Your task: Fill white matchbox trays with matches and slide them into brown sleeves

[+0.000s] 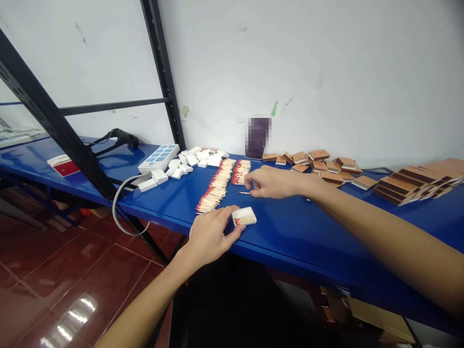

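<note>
My left hand (213,231) grips a small white matchbox tray (248,212) near the table's front edge, thumb on its near side and fingers behind. Several red-headed matches (243,221) lie in the tray's near part. Just beyond it, my right hand (270,182) is low over the table, its fingers pinched on the end of a single match (244,193) whose red head points left. A short row of matches (240,172) lies beside those fingers. Left of that, a longer row of matches (216,186) runs from back to front.
White empty trays (194,157) are heaped at the back left beside a power strip (159,158) with a white cable. A phone (257,137) leans on the wall. Brown matchbox sleeves (319,166) are scattered back right, with stacked matchboxes (406,183) farther right. A black shelf post (65,121) stands left.
</note>
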`<state>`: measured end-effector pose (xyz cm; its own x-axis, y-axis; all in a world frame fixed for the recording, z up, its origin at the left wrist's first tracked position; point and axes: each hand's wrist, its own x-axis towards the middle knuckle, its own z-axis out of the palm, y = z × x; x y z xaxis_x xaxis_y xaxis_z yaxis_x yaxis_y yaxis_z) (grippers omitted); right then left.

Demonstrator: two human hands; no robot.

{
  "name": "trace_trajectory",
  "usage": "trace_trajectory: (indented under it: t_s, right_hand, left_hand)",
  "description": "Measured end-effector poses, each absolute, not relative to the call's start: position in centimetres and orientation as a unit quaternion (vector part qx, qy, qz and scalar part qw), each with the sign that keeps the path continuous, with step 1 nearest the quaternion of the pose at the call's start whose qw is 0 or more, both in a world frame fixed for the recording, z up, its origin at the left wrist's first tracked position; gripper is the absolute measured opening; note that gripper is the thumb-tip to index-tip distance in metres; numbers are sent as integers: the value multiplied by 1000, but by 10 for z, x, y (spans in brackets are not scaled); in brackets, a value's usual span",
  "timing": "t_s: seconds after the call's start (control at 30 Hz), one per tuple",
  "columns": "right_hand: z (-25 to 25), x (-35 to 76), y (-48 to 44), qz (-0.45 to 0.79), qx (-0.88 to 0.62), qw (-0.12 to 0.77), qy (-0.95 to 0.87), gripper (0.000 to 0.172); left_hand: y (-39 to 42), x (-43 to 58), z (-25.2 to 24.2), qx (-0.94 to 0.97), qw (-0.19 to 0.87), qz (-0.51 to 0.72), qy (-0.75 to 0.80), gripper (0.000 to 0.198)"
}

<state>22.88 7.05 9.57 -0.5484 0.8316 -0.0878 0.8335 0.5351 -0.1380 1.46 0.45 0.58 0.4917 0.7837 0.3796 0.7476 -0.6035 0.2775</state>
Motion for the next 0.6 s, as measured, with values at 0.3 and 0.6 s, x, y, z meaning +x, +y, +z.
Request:
trace_trajectory:
  t_s: [0.3,0.6]
  right_hand:
    - [58,235,99,-56,477,-12,877,14]
    - [39,240,114,-24,484,-104,869,15]
  left_hand:
    - [3,14,8,868,46,232,437,39]
    - [4,15,2,867,1,254,429,37]
